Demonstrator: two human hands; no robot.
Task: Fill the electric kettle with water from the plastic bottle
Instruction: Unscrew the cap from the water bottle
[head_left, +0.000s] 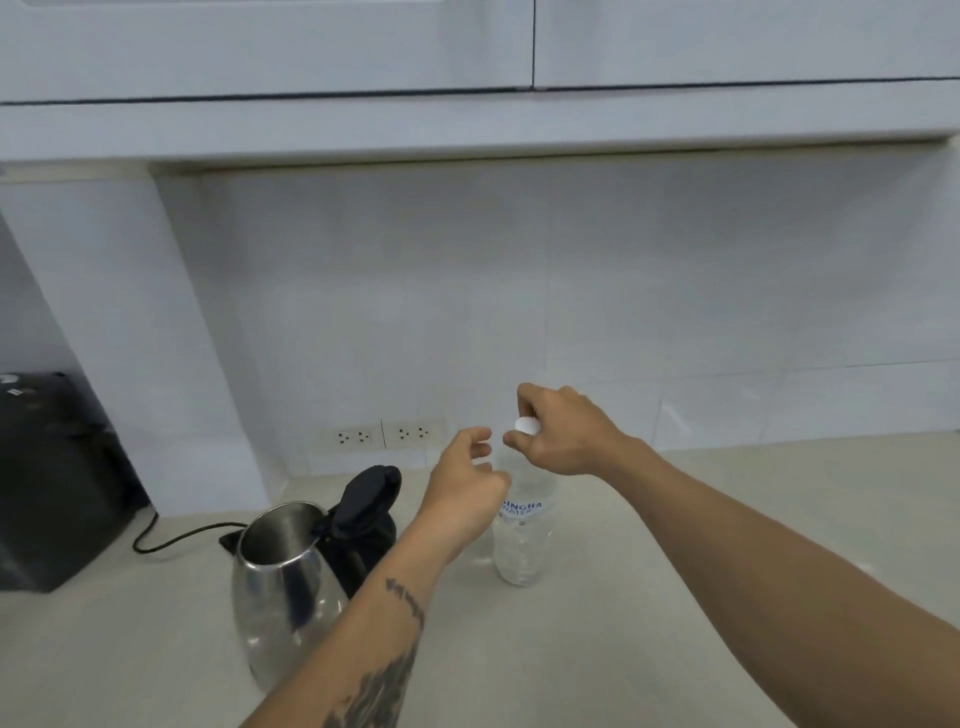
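Left hand (462, 488) beside bottle (522, 540), right hand (561, 431) pinching cap (525, 426)

At lower left of centre the kettle (283, 587) is shiny silver steel with a black lid (366, 499), black handle and black cord (171, 540). The bottle (522, 540), right of centre, is clear plastic with a white cap (526, 425) and a white label lettered in blue. The worktop (649, 649) is pale beige. Wall tiles (571, 312) are white, cupboards (311, 47) pale grey. A black box (52, 483) sits at far left. The left forearm (384, 649) carries dark tattoo markings.
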